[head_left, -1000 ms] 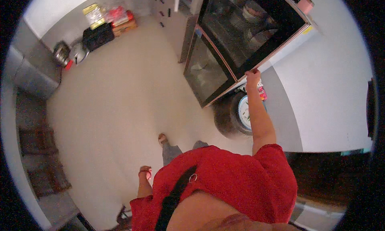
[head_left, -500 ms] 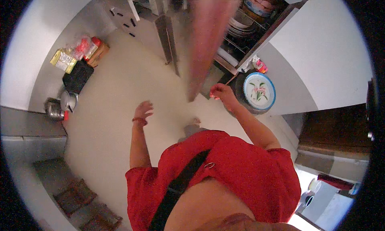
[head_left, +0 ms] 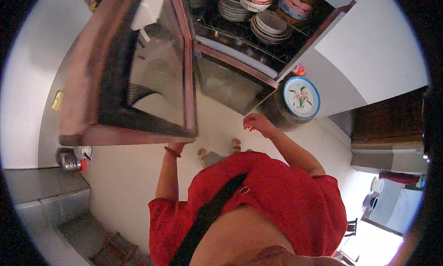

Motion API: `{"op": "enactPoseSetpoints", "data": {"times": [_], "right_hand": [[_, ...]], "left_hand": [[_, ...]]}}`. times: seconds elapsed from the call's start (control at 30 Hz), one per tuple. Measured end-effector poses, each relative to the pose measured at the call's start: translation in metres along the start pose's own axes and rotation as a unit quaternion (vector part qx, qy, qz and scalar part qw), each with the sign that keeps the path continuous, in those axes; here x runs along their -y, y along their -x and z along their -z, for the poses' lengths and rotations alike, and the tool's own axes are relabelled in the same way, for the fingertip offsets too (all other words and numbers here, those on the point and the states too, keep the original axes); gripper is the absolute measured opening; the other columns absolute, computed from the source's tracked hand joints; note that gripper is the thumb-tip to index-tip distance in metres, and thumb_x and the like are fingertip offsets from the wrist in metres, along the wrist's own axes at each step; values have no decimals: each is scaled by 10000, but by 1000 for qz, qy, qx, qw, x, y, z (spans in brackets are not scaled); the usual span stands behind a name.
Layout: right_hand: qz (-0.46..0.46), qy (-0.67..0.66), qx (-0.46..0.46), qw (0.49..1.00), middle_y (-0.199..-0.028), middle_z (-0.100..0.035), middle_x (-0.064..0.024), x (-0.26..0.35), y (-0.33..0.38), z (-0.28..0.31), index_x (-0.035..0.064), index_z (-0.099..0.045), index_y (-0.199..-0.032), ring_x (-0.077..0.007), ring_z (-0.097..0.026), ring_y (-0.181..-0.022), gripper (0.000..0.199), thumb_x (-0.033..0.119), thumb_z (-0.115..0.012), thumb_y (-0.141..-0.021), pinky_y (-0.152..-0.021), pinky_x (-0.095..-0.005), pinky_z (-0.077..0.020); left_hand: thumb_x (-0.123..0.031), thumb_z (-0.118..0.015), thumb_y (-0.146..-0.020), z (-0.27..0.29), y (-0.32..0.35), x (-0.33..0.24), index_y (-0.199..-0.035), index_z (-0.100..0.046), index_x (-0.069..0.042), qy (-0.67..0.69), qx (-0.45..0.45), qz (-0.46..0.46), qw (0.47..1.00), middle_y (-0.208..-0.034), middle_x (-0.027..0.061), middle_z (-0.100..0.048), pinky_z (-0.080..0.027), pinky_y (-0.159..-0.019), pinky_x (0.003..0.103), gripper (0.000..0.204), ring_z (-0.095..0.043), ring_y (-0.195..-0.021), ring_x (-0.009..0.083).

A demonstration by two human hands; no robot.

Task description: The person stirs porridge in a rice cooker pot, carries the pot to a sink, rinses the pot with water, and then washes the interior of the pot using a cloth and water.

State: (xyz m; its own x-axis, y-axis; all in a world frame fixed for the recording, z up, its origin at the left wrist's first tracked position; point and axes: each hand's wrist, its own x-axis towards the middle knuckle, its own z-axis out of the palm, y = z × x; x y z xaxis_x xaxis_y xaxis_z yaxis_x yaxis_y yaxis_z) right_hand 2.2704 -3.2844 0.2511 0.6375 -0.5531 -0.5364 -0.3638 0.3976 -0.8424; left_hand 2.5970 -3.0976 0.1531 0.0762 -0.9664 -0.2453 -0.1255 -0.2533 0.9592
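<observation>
Looking down past my red shirt, I have the cupboard door [head_left: 138,77] swung wide toward me. My left hand [head_left: 177,147] sits at its lower edge, mostly hidden behind the frame, so I cannot tell whether the fingers are gripping or just resting against it. An orange bangle [head_left: 171,151] shows at that wrist. The door stands out over the floor, which I judge leaves the shelves open to reach.

My right hand [head_left: 257,123] hangs free in front of the cupboard [head_left: 258,72], fingers loosely curled and slightly parted, holding nothing and touching nothing.

The door is a reddish-brown wooden frame around a glass or mesh pane, and ribbed shapes show through it. Inside the cupboard, wire racks carry stacked plates [head_left: 235,10] and nested bowls [head_left: 272,28], pale and glazed, set on edge or piled, likely so they drain and stay sorted. More bowls, pinkish, sit at the upper right.

Just beside the cupboard's right corner stands a dark round drum [head_left: 277,118] with a white plate [head_left: 301,97] lying flat on top as a lid; it has a blue rim and painted flowers. A small metal pot [head_left: 69,161] rests on the grey counter at the left. The floor [head_left: 129,183] is smooth and cream.
</observation>
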Motion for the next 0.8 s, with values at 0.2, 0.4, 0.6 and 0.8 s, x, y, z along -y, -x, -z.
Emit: {"op": "enactPoseSetpoints", "data": {"times": [0.2, 0.4, 0.6, 0.8], "right_hand": [[28, -67, -48, 996, -902, -581, -67, -5, 11, -20, 22, -518, -984, -144, -581, -806, 236, 146, -540, -785, -605, -263, -471], [44, -209, -133, 968, -957, -559, -105, -35, 15, 18, 63, -519, -956, -216, -571, -827, 193, 216, -481, -843, -684, -338, -465], [138, -503, -197, 830, -928, -566, -128, -54, -14, 96, -32, -510, -937, -264, -528, -911, 242, 181, -421, -864, -728, -329, -468], [67, -435, -300, 846, -857, -575, -165, -34, -24, 115, -48, -495, -910, -274, -563, -798, 168, 87, -422, -841, -757, -332, -474]], "left_hand": [[-159, -494, -817, -64, -35, -106, -1119, -483, -50, -54, 132, -48, 989, -992, 70, -560, -420, -784, 270, 321, -525, -878, 159], [-130, -556, -784, -103, -42, -85, -1208, -404, -88, -208, 357, -105, 905, -1119, 105, -507, -416, -833, 302, 452, -501, -973, 173], [-345, -527, -725, -57, -9, 64, -977, -546, -100, -340, 229, -142, 901, -921, 88, -585, -419, -766, 405, 352, -539, -897, 265], [-223, -499, -725, -36, 19, 60, -820, -529, -64, -152, 162, 139, 965, -791, 73, -571, -446, -618, 355, 188, -556, -711, 249]]}}
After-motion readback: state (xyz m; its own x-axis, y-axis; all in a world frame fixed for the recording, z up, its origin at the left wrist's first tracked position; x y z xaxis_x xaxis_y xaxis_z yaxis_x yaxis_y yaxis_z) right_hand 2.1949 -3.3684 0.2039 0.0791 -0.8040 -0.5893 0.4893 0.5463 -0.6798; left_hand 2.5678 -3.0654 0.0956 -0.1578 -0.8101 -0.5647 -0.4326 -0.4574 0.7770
